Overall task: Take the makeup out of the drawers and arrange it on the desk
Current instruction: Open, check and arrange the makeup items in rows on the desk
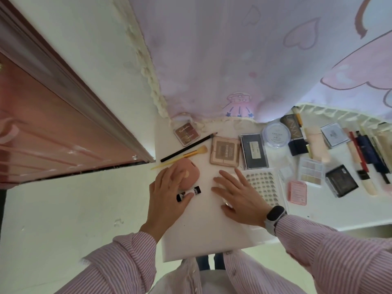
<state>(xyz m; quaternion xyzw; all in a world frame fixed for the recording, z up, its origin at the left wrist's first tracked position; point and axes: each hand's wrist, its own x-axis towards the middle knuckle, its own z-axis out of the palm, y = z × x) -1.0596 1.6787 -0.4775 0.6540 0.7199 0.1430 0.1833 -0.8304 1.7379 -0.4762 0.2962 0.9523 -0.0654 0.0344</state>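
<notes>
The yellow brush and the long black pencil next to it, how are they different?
The yellow brush has a yellow handle and a fluffy tan tuft at one end; the black pencil is black all over, with no bristles. The pencil lies nearer the curtain, the brush nearer the left hand. The brush's thin end runs by the pink case; the pencil's upper end lies beside the eyeshadow palette. Both are long, thin, and lie flat, slanting the same way.
</notes>
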